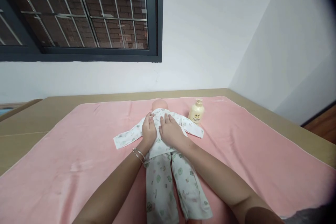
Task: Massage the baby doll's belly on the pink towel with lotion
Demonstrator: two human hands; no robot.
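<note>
A baby doll [160,104] in a white printed top [162,148] and matching trousers [160,185] lies stretched out, its bald head away from me and its sleeves spread sideways. My left hand [149,129] rests along the left side of its torso, fingers extended toward the head. Flat on the upper right of the torso lies my right hand [170,129], fingers straight and slightly apart. Neither hand grips anything. A thin bracelet [139,155] circles my left wrist. Whether the doll is face up or face down I cannot tell.
Beneath the doll is a pink blanket [99,168] over a tan surface [31,122]. A cream pump bottle [196,111] stands just beyond the doll's right-hand sleeve. Behind are a white wall [199,42] and a barred window [91,14].
</note>
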